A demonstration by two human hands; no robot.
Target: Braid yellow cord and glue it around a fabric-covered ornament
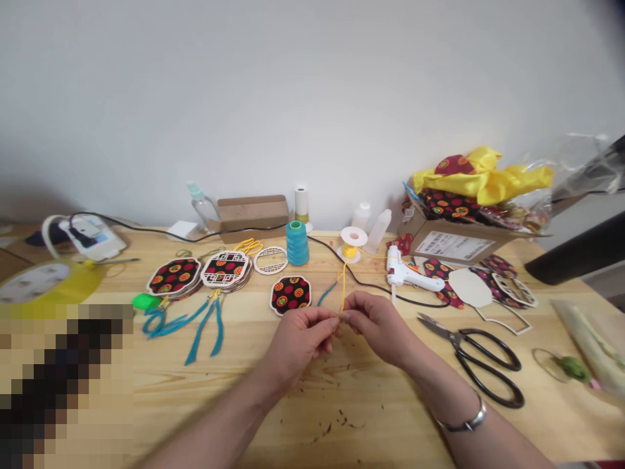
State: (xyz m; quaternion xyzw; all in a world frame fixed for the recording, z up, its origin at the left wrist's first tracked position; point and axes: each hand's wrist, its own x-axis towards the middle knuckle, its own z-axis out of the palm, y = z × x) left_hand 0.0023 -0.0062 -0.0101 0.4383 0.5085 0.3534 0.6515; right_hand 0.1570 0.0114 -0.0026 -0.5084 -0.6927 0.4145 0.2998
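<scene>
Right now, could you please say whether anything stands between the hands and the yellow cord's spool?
The black cable crosses the table just in front of the spool; nothing visible separates the left hand or right hand from the yellow cord.

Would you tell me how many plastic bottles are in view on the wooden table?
3: a clear spray bottle with a pale green top, left of the long brown cardboard box, and two translucent white bottles behind the white spool of yellow cord. Others may be hidden.
</scene>
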